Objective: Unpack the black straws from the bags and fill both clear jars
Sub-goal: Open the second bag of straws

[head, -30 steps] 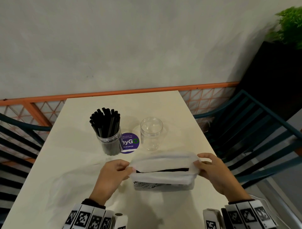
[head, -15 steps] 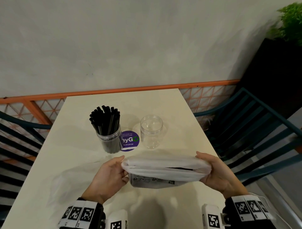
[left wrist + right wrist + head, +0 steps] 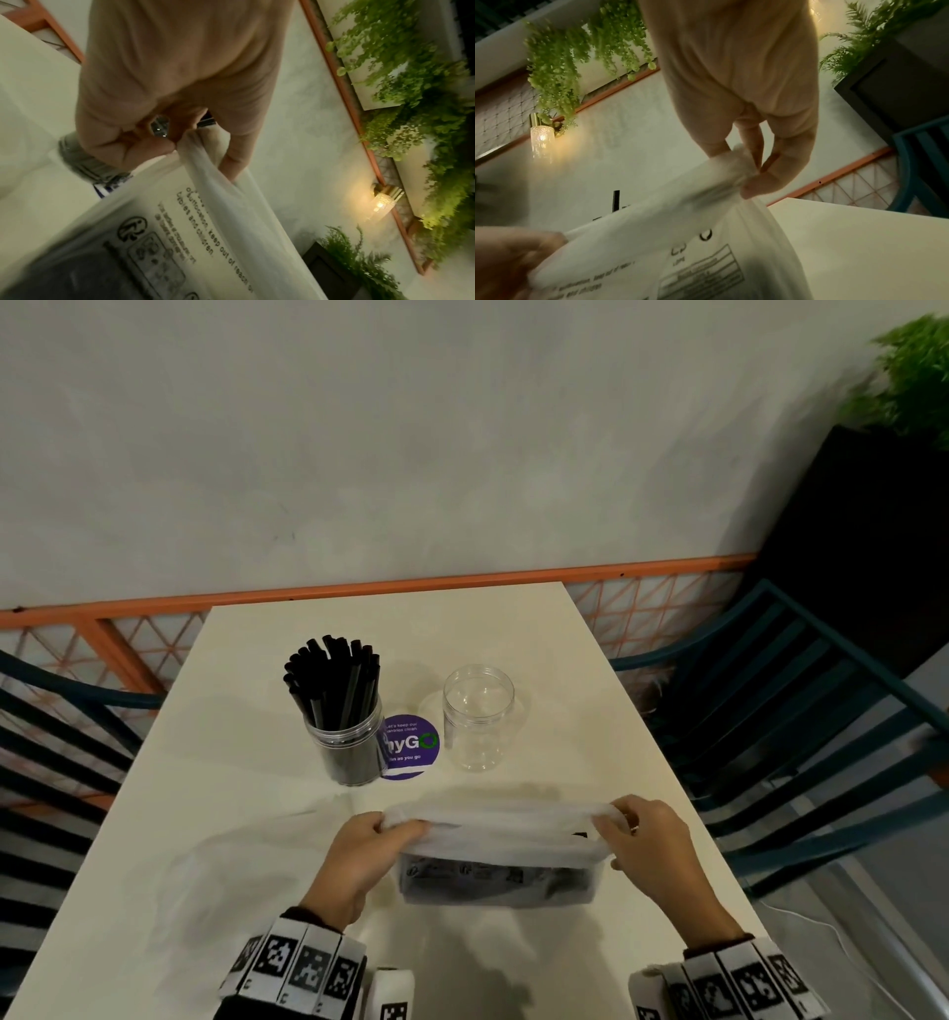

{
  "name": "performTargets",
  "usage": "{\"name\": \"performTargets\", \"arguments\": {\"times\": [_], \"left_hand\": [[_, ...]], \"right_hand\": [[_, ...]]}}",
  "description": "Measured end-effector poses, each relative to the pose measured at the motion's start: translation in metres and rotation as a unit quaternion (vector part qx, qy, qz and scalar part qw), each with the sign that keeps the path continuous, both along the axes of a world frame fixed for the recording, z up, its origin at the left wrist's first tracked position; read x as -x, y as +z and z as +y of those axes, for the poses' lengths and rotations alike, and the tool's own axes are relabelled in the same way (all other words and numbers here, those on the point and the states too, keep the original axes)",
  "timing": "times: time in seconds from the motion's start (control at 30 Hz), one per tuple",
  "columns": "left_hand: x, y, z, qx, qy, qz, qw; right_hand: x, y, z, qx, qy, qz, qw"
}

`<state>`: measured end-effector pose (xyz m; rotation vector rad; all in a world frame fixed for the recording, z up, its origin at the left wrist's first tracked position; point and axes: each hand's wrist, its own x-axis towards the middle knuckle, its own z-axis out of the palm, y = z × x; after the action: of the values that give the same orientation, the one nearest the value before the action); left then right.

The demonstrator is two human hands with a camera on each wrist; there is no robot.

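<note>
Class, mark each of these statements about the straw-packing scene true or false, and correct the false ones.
1. Both jars hold black straws. False: the left jar is full of straws; the right jar is empty.
2. The left hand and right hand each pinch an end of the plastic bag. True.
3. A purple round sticker lies between the jars. True.
4. The bag rests inside the right jar. False: it is held nearer the person, in front of the jars.
5. The bag bears printed text. True.
</note>
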<state>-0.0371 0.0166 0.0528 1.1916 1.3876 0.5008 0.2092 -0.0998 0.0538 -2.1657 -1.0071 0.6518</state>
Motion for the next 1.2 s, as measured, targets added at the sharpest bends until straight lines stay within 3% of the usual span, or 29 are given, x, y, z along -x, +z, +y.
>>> {"name": "performTargets", "arguments": {"times": [0.1, 0.27, 0.53, 0.67, 0.9, 1.03, 1.2], "left_hand": [[0.002, -0.005, 0.004, 0.003, 0.031, 0.018, 0.999], [0.009, -0.007, 0.011, -0.002, 0.071, 0.0, 0.997], [0.011, -0.008, 0.015, 0.08, 0.017, -0.141, 0.987], [0.02, -0.005, 0.017, 0.144, -0.021, -0.18, 0.973], [0.034, -0.006, 0.014, 0.244, -0.051, -0.246, 0.937], [0.027, -0.002, 0.012, 0.272, -0.042, -0.289, 0.917], [0.018, 0.002, 0.015, 0.219, -0.032, -0.236, 0.946]], "right_hand": [[-0.001, 0.003, -0.002, 0.002, 0.014, 0.126, 0.992], [-0.002, 0.007, 0.0, -0.029, 0.005, 0.346, 0.938], [0.005, 0.001, 0.009, -0.03, 0.001, 0.463, 0.886], [0.003, -0.005, 0.012, -0.008, -0.044, 0.514, 0.857], [-0.015, 0.004, 0.005, 0.026, -0.173, 0.636, 0.752], [-0.013, 0.009, 0.009, 0.012, -0.196, 0.61, 0.768], [-0.007, 0.011, 0.004, -0.002, -0.075, 0.559, 0.826]]}}
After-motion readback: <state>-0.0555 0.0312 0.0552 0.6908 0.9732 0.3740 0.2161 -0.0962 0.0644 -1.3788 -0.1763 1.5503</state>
